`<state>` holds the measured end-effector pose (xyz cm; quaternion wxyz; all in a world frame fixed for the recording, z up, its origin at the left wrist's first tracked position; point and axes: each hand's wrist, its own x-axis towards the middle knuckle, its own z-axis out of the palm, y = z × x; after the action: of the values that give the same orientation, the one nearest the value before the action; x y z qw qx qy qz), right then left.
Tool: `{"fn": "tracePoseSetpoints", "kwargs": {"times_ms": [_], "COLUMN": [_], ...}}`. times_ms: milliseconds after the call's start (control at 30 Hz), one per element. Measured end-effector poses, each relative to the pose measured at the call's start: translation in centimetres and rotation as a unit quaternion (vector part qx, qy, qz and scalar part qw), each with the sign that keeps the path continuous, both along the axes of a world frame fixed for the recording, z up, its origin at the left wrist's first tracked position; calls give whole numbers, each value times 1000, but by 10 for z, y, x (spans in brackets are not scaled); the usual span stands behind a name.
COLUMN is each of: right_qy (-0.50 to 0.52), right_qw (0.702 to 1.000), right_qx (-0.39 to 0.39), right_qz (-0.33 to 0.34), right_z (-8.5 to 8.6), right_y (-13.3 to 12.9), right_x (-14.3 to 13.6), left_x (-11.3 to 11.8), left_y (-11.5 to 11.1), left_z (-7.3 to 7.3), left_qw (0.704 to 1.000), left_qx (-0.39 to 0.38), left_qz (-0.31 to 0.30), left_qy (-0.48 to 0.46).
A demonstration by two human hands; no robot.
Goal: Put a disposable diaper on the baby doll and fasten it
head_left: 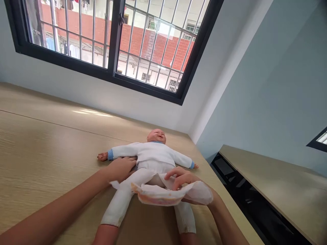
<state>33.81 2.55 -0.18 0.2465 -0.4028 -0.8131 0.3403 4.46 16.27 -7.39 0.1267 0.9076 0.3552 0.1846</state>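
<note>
A baby doll (155, 153) in a white top with blue cuffs and white trousers lies on its back on the wooden table, arms spread, legs towards me. Between its legs an unfastened white diaper (163, 199) with orange print stands up at its front edge. My left hand (122, 167) rests against the doll's side at the waist, fingers stretched out flat, their tips partly hidden by the doll. With bent fingers, my right hand (182, 178) grips the diaper at its right side; part of that hand is hidden behind the diaper.
The table (46, 163) runs back to the wall below a barred window (112, 51). To the right, beyond the table's edge and a dark gap, stands another wooden-topped table (276, 177) with a black side.
</note>
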Motion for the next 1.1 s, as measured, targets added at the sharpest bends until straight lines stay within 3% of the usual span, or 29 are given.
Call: {"fn": "tracePoseSetpoints", "kwargs": {"times_ms": [167, 333, 533, 633, 700, 833, 933, 1100], "right_qy": [-38, -48, 16, 101, 149, 206, 232, 256], "right_qw": [999, 999, 994, 986, 979, 962, 952, 943], "right_qx": [-14, -17, -39, -25, -14, 4, -7, 25], "right_qz": [21, 15, -100, -130, -140, -177, -201, -210], "right_z": [17, 24, 7, -5, -12, -25, -31, -33], "right_y": [-9, -16, -11, 1, 10, 24, 29, 30], "right_x": [0, 1, 0, -4, -7, -10, -10, -12], "left_x": [0, -2, -12, -18, -22, -25, -22, -6], "left_y": [9, 16, -11, -28, -33, -34, -39, -58], "left_z": [-1, 5, 47, 64, 64, 52, 47, 52], "left_qw": [994, 995, 1000, 985, 965, 943, 941, 952], "left_qx": [43, 40, 6, -128, -211, -305, -316, -287], "left_qz": [12, 14, 24, -79, -121, -117, -120, -109], "left_qy": [98, 92, 12, -84, -99, -66, -28, -18]}}
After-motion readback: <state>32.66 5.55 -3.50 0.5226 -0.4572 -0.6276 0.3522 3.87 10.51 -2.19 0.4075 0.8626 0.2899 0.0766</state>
